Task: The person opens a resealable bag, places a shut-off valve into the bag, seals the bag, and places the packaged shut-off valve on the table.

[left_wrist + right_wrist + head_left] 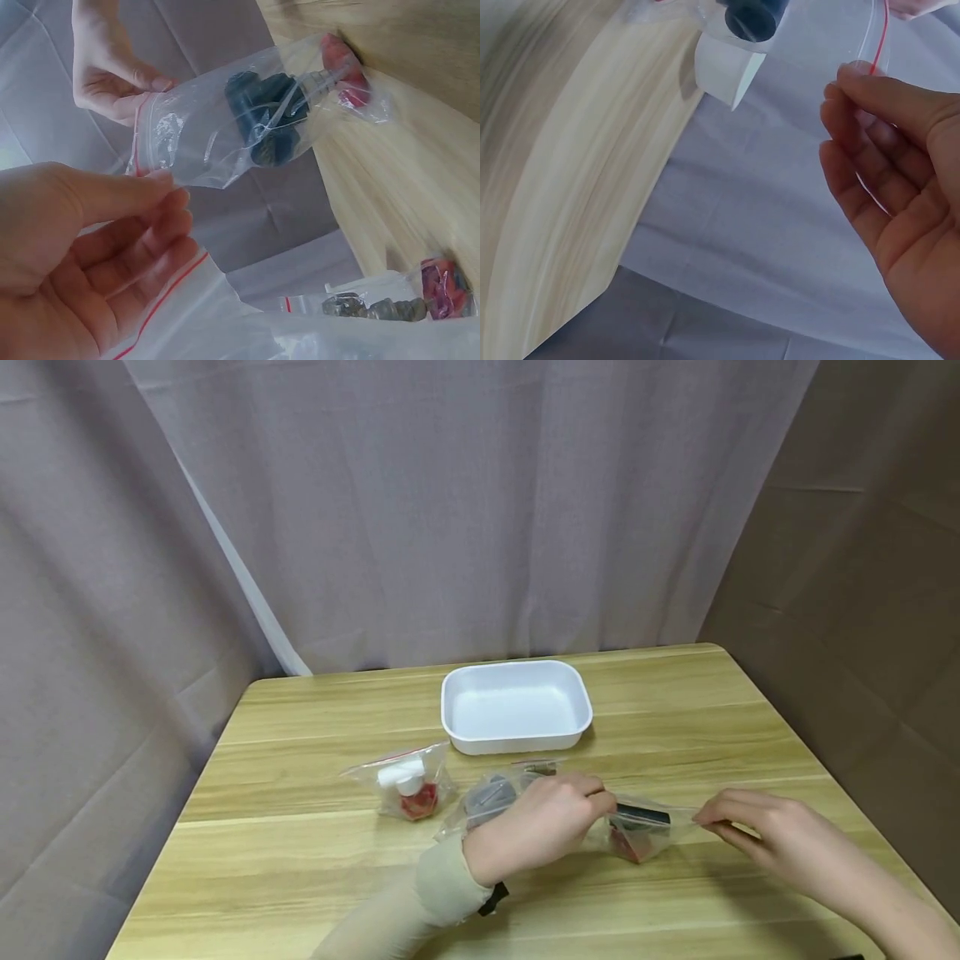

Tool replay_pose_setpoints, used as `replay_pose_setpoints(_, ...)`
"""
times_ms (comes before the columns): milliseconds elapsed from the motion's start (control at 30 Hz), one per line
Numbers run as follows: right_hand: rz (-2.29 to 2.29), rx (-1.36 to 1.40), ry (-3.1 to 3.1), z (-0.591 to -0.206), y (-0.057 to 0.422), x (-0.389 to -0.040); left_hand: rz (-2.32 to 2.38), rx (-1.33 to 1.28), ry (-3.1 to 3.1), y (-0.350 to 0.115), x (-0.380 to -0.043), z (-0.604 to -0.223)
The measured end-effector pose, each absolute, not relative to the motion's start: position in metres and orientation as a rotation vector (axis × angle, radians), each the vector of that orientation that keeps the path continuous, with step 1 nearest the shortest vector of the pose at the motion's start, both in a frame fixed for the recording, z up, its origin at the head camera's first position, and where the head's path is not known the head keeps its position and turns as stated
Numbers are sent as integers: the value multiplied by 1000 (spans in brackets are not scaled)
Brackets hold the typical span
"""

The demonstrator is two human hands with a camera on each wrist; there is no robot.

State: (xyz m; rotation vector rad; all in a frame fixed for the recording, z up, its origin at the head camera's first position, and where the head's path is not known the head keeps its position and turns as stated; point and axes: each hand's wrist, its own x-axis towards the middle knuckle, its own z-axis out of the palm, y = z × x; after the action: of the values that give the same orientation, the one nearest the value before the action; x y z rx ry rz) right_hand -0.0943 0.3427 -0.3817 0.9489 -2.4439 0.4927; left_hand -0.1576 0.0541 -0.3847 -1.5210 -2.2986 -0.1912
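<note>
A clear zip-lock bag (662, 847) with a red seal line hangs between my two hands. Inside it are a dark cylindrical piece (641, 815) and something red (628, 843); the left wrist view shows dark pieces (266, 112) and a red part (346, 71) near its bottom. My left hand (551, 818) pinches one top corner between thumb and finger. At the opposite corner, my right hand (772, 831) pinches the bag's edge. Close under the left hand lies another clear bag with grey pieces (489, 797), partly covered by the hand.
To the left on the wooden table (285, 860) lies a zip-lock bag with white pieces (401, 772) and a red piece (418, 802). Behind the bags stands a white tray (517, 745). A brownish item (540, 767) shows behind the left hand. Grey curtains (450, 527) surround the table.
</note>
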Motion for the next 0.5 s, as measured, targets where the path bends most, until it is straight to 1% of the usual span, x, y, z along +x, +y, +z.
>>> replay_pose_setpoints(233,495,923,-2433,-382,346,-92,-232,-1576,-2275,51,-158,-386)
replay_pose_setpoints(500,537,916,-2406,-386,349,-91,-323,-1570,-2213,49,-159,-388)
